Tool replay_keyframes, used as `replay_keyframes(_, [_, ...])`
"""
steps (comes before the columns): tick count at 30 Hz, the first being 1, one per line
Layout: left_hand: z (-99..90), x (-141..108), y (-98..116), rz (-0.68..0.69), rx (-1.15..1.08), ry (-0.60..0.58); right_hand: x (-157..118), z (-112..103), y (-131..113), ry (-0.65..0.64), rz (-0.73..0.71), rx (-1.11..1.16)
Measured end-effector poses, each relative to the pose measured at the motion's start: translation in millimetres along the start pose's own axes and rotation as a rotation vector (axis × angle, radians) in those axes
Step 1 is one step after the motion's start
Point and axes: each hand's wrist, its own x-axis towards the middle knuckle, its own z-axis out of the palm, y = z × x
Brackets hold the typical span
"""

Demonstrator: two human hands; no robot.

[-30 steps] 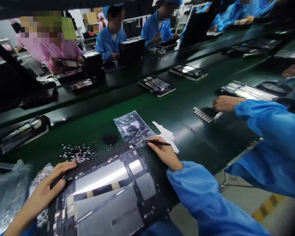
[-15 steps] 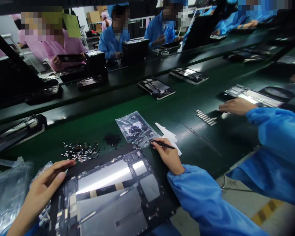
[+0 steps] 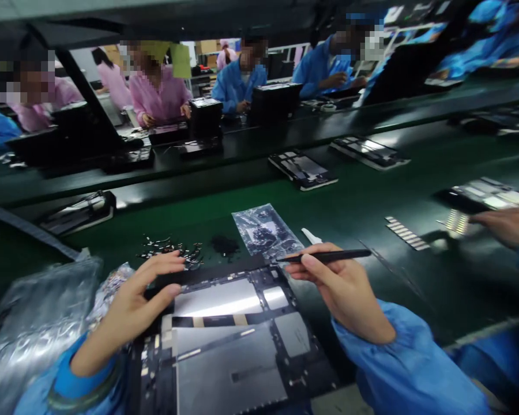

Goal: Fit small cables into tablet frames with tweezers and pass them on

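An opened tablet (image 3: 225,357) lies in front of me, its flat batteries and circuit parts facing up. My right hand (image 3: 341,282) grips black tweezers (image 3: 337,256), their tip pointing left over the tablet's far right corner. At the tablet's far left corner is my left hand (image 3: 142,302), with fingers stretched and thumb apart, holding nothing. Beyond its fingertips lies a heap of small cable parts (image 3: 173,249), beside a pile of little black pieces (image 3: 225,245). A clear plastic bag (image 3: 268,230) with dark bits inside sits just past the tablet's far edge.
Clear plastic trays (image 3: 38,323) lie at left. On the green bench stand more open tablets (image 3: 303,169). A strip of small parts (image 3: 406,233) lies at right, near a co-worker's hand (image 3: 508,230) holding another strip. Several people work across the line.
The view has swung left, so things sit further right. My right hand has brought the tweezers closer to the tablet's far right corner. The co-worker's hand now holds a strip of small parts.
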Motion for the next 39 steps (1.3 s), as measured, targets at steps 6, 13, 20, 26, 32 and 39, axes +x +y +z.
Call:
replay_keyframes(6, [22.4,3.3,53.3,-0.035,-0.132,-0.131,-5.8,60.9,-31.9,-0.423,0.214,0.103])
replay_keyframes(13, [35.3,-9.1,64.6,-0.287,-0.416,-0.096,-7.5,81.1,-30.8,-0.58,0.372,0.203])
replay_keyframes(20, [38.7,-12.4,63.0,-0.309,-0.444,0.022,-10.2,87.6,-24.7,-0.564,0.508,0.269])
replay_keyframes(26, [38.3,-15.9,62.8,-0.111,-0.143,0.12,-10.5,88.6,-21.8,-0.565,0.542,0.285])
replay_keyframes(32, [37.7,-16.7,62.7,-0.07,-0.121,0.125,-10.0,88.4,-18.3,-0.572,0.543,0.303])
replay_keyframes(39, [40.1,-16.6,60.8,-0.178,-0.256,0.055,-10.1,88.4,-19.4,-0.575,0.543,0.299])
